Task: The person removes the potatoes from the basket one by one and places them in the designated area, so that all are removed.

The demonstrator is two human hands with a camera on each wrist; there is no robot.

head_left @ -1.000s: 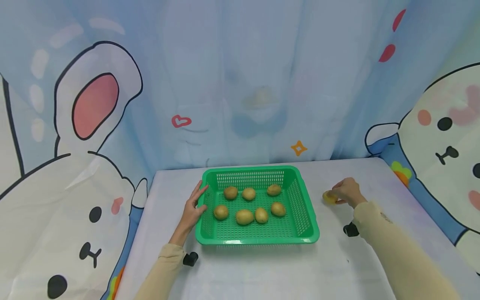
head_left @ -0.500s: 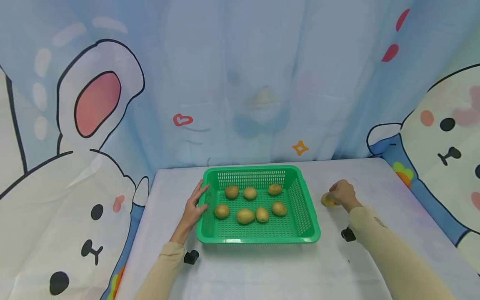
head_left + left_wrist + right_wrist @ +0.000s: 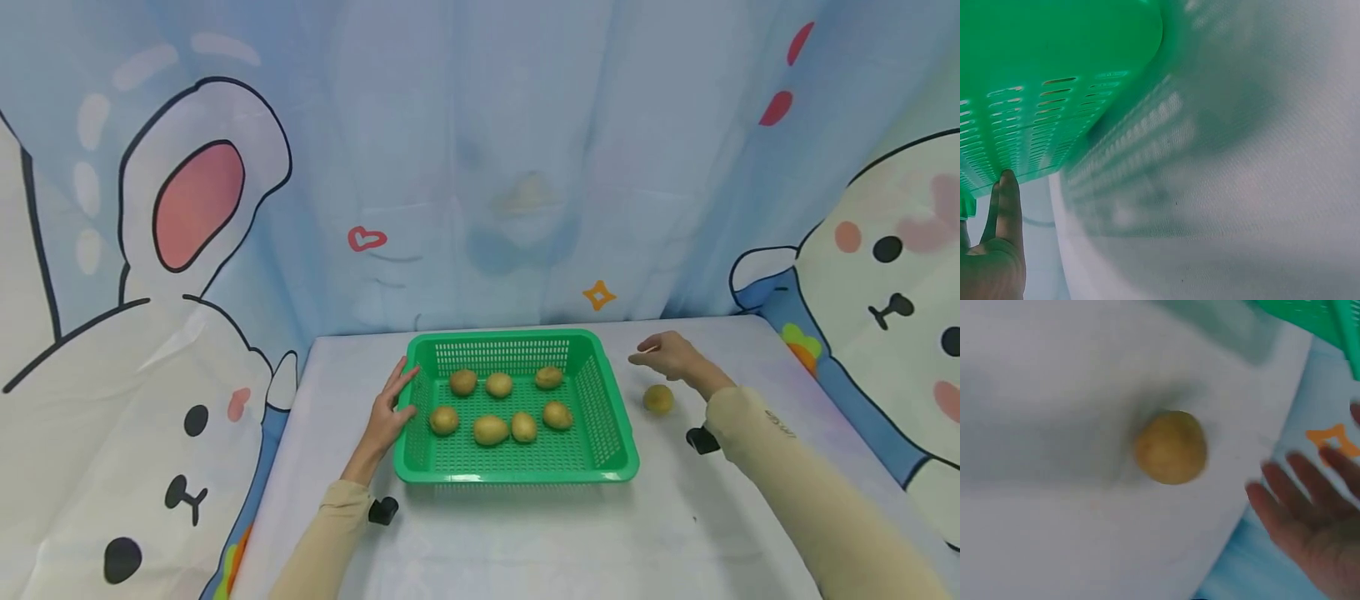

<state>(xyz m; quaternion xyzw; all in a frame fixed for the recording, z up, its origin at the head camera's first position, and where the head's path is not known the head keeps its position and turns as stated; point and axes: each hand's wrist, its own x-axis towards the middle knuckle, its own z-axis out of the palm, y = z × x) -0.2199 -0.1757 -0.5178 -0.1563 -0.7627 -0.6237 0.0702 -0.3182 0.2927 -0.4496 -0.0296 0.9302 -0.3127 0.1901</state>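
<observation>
A green plastic basket point(image 3: 517, 477) stands on the white table with several potatoes point(image 3: 491, 430) spread over its bottom. My left hand point(image 3: 385, 425) rests against the basket's left side, fingers extended along the rim; in the left wrist view the fingers point(image 3: 1009, 212) touch its slotted wall. One potato point(image 3: 658, 399) lies on the table to the right of the basket. My right hand point(image 3: 670, 357) hovers above and behind that potato, apart from it and holding nothing. In the right wrist view its fingers point(image 3: 1310, 494) are loosely spread beside the potato point(image 3: 1171, 447).
The white-covered table point(image 3: 525, 542) reaches back to a blue cartoon-printed curtain point(image 3: 517, 167). Black wrist cameras point(image 3: 383, 511) sit at both sleeves, low over the tabletop.
My right hand has let go of the potato outside the basket and lifted up and slightly left. The potato stays on the table. My left hand has kept its place at the basket.
</observation>
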